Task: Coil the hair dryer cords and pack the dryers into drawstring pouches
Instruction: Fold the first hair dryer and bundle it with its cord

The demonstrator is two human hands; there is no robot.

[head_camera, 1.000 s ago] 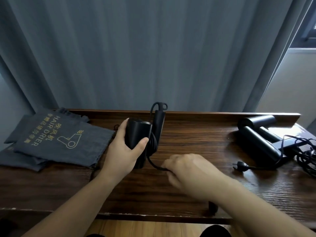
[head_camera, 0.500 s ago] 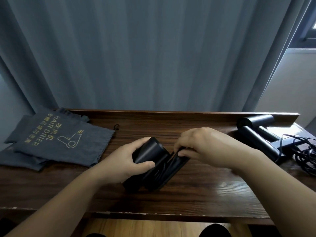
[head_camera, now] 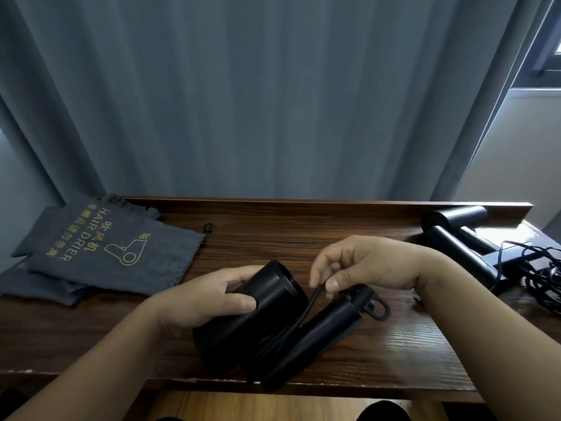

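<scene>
A black hair dryer (head_camera: 267, 323) lies tilted over the near edge of the wooden table (head_camera: 303, 238), its handle folded beside the barrel. My left hand (head_camera: 209, 296) grips the barrel from the left. My right hand (head_camera: 358, 265) pinches the black cord (head_camera: 309, 302) just above the handle, where the cord runs down into the gap between barrel and handle. Grey drawstring pouches (head_camera: 121, 253) printed "HAIR DRIER" lie flat at the left. Another black dryer (head_camera: 461, 238) lies at the far right with its cord (head_camera: 543, 275) in a loose tangle.
A dark curtain (head_camera: 273, 101) hangs right behind the table's raised back edge. A small black drawstring loop (head_camera: 208, 227) pokes out beside the pouches. Wooden floor shows below the table's front edge.
The dryer tipped from upright to lying tilted toward me. My right hand rose from the table to the handle and now pinches the cord there.
</scene>
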